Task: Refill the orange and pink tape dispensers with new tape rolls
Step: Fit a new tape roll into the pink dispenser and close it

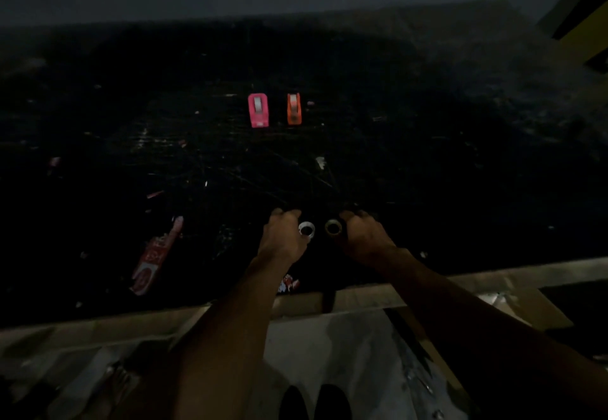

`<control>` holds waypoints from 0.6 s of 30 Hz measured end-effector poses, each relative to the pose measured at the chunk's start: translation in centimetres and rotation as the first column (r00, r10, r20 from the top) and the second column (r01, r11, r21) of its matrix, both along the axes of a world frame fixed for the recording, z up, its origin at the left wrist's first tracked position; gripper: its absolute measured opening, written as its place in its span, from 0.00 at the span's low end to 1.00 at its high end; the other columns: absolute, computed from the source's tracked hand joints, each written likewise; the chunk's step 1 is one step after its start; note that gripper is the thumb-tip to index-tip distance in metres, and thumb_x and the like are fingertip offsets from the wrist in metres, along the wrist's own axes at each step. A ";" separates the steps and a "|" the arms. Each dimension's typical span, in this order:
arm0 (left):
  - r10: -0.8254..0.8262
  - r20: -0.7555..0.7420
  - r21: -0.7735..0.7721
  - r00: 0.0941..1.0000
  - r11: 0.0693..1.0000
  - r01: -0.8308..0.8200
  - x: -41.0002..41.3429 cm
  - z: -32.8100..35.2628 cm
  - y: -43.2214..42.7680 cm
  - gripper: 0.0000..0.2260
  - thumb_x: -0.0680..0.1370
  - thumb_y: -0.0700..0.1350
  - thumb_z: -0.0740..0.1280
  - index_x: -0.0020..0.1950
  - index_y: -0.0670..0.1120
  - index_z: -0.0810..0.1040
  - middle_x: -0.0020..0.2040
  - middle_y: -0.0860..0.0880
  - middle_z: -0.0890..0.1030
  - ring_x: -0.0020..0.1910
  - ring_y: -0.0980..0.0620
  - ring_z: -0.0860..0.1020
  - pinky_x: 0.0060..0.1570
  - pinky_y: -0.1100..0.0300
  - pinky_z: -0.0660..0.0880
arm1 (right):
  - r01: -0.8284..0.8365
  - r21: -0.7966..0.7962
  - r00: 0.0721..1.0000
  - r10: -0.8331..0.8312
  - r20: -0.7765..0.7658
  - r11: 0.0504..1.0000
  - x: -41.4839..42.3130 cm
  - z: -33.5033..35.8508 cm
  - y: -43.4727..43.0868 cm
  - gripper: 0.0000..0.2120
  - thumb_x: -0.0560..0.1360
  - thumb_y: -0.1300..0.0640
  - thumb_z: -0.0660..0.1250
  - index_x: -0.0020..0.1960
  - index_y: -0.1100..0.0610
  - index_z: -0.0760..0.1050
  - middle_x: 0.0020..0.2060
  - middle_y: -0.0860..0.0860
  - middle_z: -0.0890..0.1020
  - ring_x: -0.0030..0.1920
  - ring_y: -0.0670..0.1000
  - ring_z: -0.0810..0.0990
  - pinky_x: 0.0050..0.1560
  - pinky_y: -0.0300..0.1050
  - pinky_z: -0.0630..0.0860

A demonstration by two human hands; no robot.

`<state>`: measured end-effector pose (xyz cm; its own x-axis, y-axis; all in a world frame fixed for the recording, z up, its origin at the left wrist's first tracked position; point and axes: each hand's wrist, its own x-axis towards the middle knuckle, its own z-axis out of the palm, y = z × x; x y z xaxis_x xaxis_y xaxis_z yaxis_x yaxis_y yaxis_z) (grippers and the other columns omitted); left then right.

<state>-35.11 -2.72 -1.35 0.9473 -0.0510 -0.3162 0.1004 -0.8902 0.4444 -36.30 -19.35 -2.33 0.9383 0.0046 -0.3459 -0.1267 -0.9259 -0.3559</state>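
Note:
The scene is very dark. A pink tape dispenser (258, 110) and an orange tape dispenser (294, 108) stand side by side on the black table, far from my hands. Near the table's front edge my left hand (283, 234) is closed around a whitish tape roll (306, 230), its hole facing me. My right hand (363, 234) grips a brownish tape roll (333, 227) the same way. The two rolls are a small gap apart.
A red and white wrapper (154, 256) lies at the front left of the scratched black table (427, 172). Small scraps litter the surface. A pale wooden edge (493, 276) borders the table's front. A wall rises behind.

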 end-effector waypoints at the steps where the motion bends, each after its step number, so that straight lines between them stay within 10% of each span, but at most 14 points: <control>1: 0.001 -0.018 0.000 1.000 1.000 -0.001 0.2 -0.3 -0.1 0.30 0.73 0.47 0.72 0.73 0.49 0.67 0.72 0.40 0.66 0.68 0.38 0.71 0.67 0.49 0.70 | 0.004 -0.003 1.000 -0.004 0.004 1.000 0.2 -0.3 0.2 0.22 0.75 0.48 0.64 0.65 0.58 0.68 0.63 0.62 0.73 0.62 0.64 0.74 0.61 0.56 0.72; 18: -0.006 0.071 0.002 0.997 1.000 0.006 1.4 -0.5 0.2 0.18 0.75 0.45 0.69 0.64 0.47 0.75 0.64 0.41 0.73 0.61 0.40 0.75 0.61 0.51 0.73 | 0.001 -0.006 0.999 -0.001 0.042 1.000 2.1 0.3 1.6 0.20 0.75 0.49 0.64 0.63 0.59 0.70 0.63 0.62 0.71 0.60 0.65 0.74 0.58 0.53 0.72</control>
